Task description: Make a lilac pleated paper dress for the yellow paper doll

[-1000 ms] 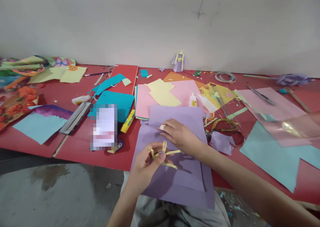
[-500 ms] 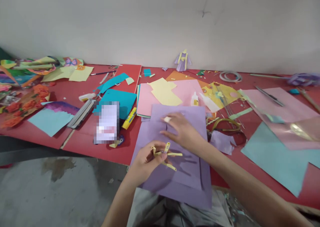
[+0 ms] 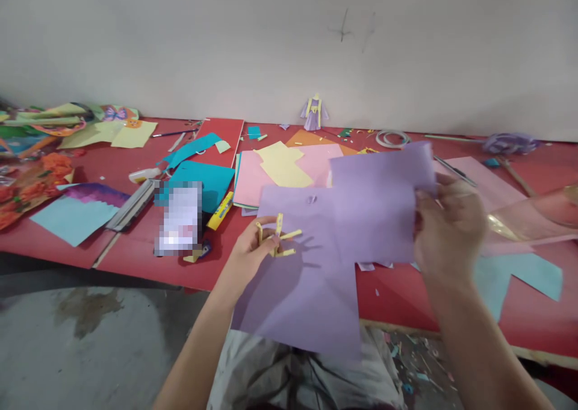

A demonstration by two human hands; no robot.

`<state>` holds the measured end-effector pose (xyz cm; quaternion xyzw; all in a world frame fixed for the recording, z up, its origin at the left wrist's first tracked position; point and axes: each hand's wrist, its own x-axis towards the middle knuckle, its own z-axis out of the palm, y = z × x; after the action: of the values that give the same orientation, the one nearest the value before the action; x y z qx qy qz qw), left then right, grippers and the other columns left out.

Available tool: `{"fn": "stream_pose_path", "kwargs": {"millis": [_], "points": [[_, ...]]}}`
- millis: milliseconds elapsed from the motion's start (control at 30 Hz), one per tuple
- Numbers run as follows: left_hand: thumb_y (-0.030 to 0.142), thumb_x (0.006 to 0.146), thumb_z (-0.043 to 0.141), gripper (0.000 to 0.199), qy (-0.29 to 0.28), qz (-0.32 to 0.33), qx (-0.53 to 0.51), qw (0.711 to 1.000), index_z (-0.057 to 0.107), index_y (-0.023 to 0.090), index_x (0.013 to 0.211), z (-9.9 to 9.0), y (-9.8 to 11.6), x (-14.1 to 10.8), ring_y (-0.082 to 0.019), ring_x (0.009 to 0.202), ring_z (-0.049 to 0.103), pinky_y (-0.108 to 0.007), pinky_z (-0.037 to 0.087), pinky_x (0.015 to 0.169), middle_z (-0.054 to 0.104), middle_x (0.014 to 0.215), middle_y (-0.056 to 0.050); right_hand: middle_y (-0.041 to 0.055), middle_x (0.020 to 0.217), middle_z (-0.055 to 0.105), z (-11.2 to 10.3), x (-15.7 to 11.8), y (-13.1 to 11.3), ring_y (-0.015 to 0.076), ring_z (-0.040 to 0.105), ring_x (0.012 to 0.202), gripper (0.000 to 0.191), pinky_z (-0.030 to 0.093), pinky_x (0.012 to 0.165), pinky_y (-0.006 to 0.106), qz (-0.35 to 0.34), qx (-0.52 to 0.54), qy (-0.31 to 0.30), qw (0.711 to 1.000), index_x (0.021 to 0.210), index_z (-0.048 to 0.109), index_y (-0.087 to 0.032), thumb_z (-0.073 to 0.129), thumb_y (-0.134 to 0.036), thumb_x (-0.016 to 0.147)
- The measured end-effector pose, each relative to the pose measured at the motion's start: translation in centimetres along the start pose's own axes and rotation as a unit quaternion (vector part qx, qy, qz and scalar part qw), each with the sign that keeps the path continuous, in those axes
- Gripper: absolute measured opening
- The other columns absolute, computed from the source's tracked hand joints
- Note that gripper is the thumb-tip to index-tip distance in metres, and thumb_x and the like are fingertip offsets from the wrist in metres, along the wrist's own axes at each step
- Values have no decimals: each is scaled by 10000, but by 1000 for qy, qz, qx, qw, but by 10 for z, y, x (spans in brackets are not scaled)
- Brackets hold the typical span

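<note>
Now a rectangular sheet of thin purple paper point(image 3: 374, 211) has been raised by the right hand point(image 3: 451, 229), which half a second ago was poised over the large flat purple paper point(image 3: 307, 289). The raised sheet, blurred and curled at its upper right, is gripped along its right edge, beyond the flat paper's right side. Above the flat paper's left part, a branched pale-yellow figure of rolled paper tubes point(image 3: 279, 224) is pinched between the left hand's point(image 3: 257, 247) thumb and fingers, the wrist angled inward.
</note>
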<state>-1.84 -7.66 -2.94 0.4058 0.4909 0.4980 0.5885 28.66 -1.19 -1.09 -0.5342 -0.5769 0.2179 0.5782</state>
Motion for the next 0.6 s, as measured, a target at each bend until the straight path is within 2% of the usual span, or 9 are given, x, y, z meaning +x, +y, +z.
{"fn": "stream_pose_path", "kwargs": {"millis": [33, 100, 200, 233, 300, 367, 433, 533, 600], "points": [[311, 853, 690, 402, -3, 4, 34, 999, 592, 163, 1213, 0, 0, 8, -143, 755, 685, -311, 586, 776, 671, 865, -3, 37, 1206, 620, -7, 2, 2, 206, 588, 779, 330, 414, 567, 345, -3, 16, 55, 998, 1279, 501, -382, 560, -359, 954], [333, 907, 618, 481, 5, 36, 141, 989, 534, 161, 1348, 0, 1, 21, -214, 931, 708, -394, 583, 863, 716, 1044, -84, 33, 1170, 637, -14, 3, -1, 213, 586, 791, 297, 434, 572, 357, 11, 50, 94, 994, 1212, 591, -381, 621, -351, 918], [348, 916, 634, 538, 85, 146, 277, 946, 510, 202, 1419, 3, 6, 26, -296, 1416, 447, -494, 358, 1182, 540, 1464, -143, -4, 848, 632, -14, 0, -20, 158, 518, 590, 256, 396, 491, 320, 36, 140, 161, 976, 1001, 700, -301, 780, -277, 758], [342, 917, 640, 527, 106, 192, 304, 927, 523, 216, 1415, 5, 9, 24, -290, 1491, 336, -485, 256, 1241, 479, 1529, -127, -15, 782, 611, -13, -3, -27, 152, 517, 563, 263, 406, 490, 323, 37, 149, 159, 975, 981, 706, -289, 796, -255, 736], [321, 939, 618, 467, 107, 261, 338, 898, 552, 239, 1395, 12, 12, 15, -271, 1509, 304, -473, 195, 1266, 486, 1532, -99, -11, 832, 618, -12, -8, -42, 164, 551, 602, 252, 448, 532, 357, 59, 164, 101, 980, 1031, 704, -336, 757, -235, 806], [339, 947, 620, 413, 50, 221, 295, 928, 590, 256, 1351, 23, 13, 5, -267, 1465, 392, -454, 279, 1237, 524, 1498, -87, -14, 766, 587, -11, -13, -54, 172, 545, 594, 229, 447, 532, 362, 63, 175, 72, 980, 1040, 706, -364, 714, -232, 853], [372, 919, 670, 561, -44, 143, 177, 973, 489, 280, 1442, 35, 10, -2, -269, 1439, 444, -443, 352, 1203, 469, 1551, -90, -14, 702, 561, -9, -16, -61, 164, 516, 538, 232, 410, 470, 342, 66, 192, 63, 977, 1042, 708, -351, 710, -224, 848], [345, 848, 761, 801, -79, 109, 63, 989, 337, 295, 1525, 53, 3, -6, -259, 1525, 308, -451, 275, 1247, 348, 1628, -105, -28, 627, 504, -4, -17, -64, 140, 471, 470, 204, 350, 398, 302, 91, 215, 43, 971, 1007, 691, -306, 702, -225, 820], [334, 830, 783, 848, -92, 108, 20, 990, 305, 307, 1531, 62, -1, -6, -252, 1534, 284, -458, 260, 1253, 332, 1634, -102, -36, 623, 491, 1, -18, -63, 124, 468, 461, 167, 343, 389, 283, 116, 221, 18, 968, 963, 666, -283, 688, -231, 805]]}}
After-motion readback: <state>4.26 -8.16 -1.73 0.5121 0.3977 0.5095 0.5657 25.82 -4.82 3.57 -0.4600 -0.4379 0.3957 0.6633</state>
